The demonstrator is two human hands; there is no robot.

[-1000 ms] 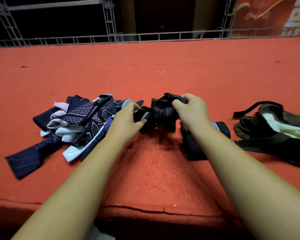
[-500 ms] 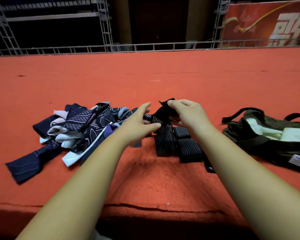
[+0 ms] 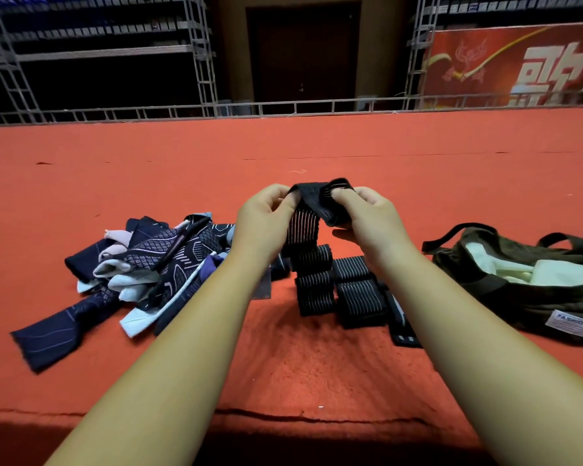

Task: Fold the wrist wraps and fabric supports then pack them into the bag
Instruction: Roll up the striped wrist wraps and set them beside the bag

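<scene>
The black striped elastic wrist wrap (image 3: 304, 227) had risen off the red carpeted surface (image 3: 283, 368), left hand (image 3: 266, 218) and right hand (image 3: 367, 215) pinching its top end, folding apparently just begun.

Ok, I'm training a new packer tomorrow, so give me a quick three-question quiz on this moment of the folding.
1. True or false: the left hand and the right hand both pinch the striped wrap above the carpet.
2. Where does the bag lie? A) left of the hands B) right of the hands C) in the person's lap
3. Fill in: the cloth inside the bag is ___ in colour.
Key: 1 true; 2 B; 3 white.
</scene>
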